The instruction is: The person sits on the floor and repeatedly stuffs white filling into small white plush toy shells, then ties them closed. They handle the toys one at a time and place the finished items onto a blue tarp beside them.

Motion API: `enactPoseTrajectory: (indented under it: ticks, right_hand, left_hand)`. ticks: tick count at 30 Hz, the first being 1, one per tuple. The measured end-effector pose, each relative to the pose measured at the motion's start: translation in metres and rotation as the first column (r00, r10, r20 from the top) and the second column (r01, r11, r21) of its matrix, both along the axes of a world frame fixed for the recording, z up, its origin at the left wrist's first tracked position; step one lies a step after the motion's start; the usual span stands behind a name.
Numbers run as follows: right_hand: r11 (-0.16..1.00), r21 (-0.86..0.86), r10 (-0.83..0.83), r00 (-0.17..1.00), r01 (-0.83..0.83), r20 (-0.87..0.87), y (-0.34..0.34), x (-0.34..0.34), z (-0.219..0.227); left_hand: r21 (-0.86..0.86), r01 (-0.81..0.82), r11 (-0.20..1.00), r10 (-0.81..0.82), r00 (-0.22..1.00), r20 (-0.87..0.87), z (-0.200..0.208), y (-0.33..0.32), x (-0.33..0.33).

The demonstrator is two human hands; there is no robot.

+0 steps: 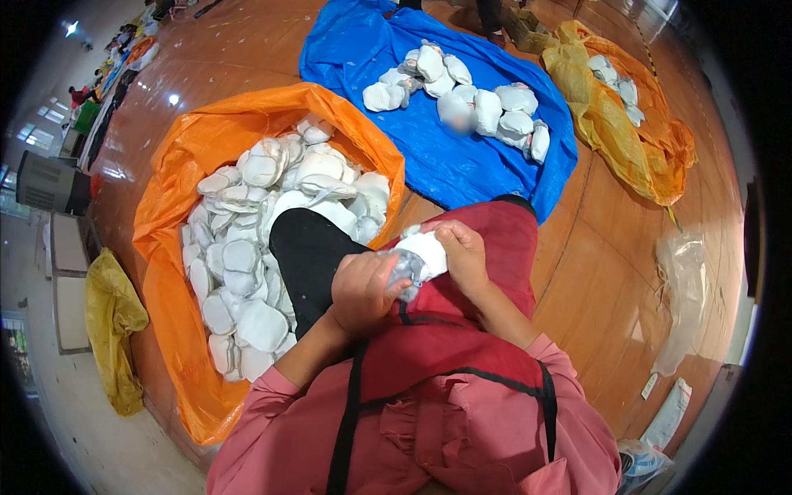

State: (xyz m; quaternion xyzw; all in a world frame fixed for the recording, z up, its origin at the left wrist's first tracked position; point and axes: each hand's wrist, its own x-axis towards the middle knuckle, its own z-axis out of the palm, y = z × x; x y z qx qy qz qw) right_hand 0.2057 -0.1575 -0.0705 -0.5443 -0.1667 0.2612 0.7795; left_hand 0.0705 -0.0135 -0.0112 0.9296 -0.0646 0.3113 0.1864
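Note:
Over my lap, both hands are closed on a small white and grey soft fabric piece [423, 252]. My left hand [361, 285] grips its fuzzy grey end. My right hand [464, 256] pinches the white end between thumb and fingers. The fingers cover part of the piece, so its full shape is hidden. To the left of my knees, an orange sack [177, 247] with rolled-down sides holds a heap of flat, rounded white fabric pieces [262, 324].
Ahead lies a blue sheet [346, 54] bearing several plump white pieces [487, 111]. A yellow-orange sack [606, 124] with a few more sits at far right. Clear plastic [683, 289] lies on the right, a yellow sack [111, 330] on the left. Someone's legs [490, 15] show beyond the sheet.

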Motion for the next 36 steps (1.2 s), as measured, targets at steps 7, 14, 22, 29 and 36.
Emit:
enactPoseTrajectory:
  ticks: [7,14,22,29,36]
  right_hand:
    - [0.987,-0.162,0.068,0.89,0.007,0.451,0.013,0.019,0.006]
    - [0.934,-0.355,0.137,0.885,0.033,0.444,0.028,0.001,0.0]
    - [0.875,-0.482,0.092,0.96,0.049,0.266,0.027,-0.002,-0.004]
    - [0.877,-0.472,0.126,0.991,-0.092,0.041,0.02,0.004,-0.015]
    - [0.861,-0.439,0.236,0.966,-0.259,-0.107,0.011,0.0,-0.032]
  left_hand:
    - [0.142,-0.178,0.974,0.21,0.944,-0.256,-0.002,-0.017,0.004]
    - [0.088,-0.203,0.975,0.218,0.947,-0.237,-0.009,-0.027,0.004]
    - [0.151,-0.262,0.953,0.289,0.936,-0.203,-0.031,-0.019,0.008]
    - [-0.301,0.0,0.954,-0.131,0.901,-0.414,-0.043,0.01,0.014]
    - [-0.218,0.196,0.956,-0.292,0.705,-0.646,-0.003,0.031,0.017]
